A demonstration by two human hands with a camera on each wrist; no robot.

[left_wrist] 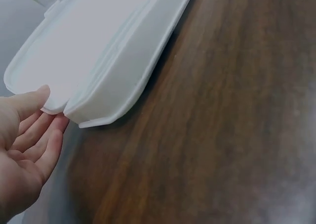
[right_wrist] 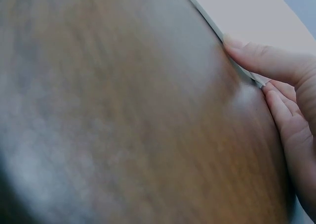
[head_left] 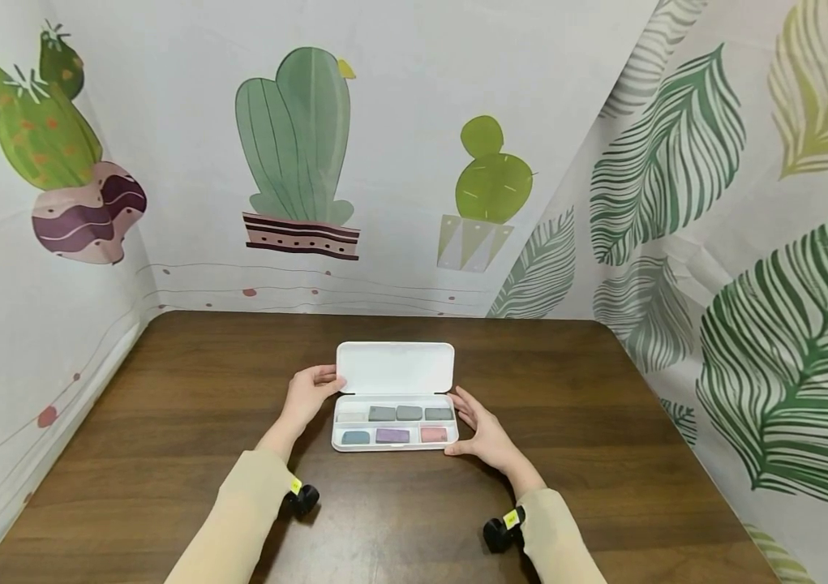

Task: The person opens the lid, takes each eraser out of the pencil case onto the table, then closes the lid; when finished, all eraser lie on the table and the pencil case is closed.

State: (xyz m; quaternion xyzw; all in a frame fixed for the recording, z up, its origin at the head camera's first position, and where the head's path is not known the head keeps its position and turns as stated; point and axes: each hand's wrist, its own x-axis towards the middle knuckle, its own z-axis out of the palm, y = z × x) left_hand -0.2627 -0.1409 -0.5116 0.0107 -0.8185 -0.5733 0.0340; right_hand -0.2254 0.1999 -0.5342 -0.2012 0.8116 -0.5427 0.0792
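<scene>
A white hinged case (head_left: 395, 445) lies on the table with its lid (head_left: 395, 367) swung up. Grey, blue-grey, purple and pink rectangular blocks sit in its compartments, the purple block (head_left: 392, 436) in the middle of the front row. My left hand (head_left: 306, 399) pinches the lid's left corner near the hinge, thumb on the inner face and fingers behind, as the left wrist view shows. At the other end, my right hand (head_left: 482, 434) holds the base, its thumb at the front right corner and its fingers along the right side.
The brown wooden table (head_left: 567, 389) has rounded back corners. Behind it and along both sides hangs white cloth (head_left: 399, 162) printed with cacti and leaves. A small black camera (head_left: 302, 500) is strapped to each wrist.
</scene>
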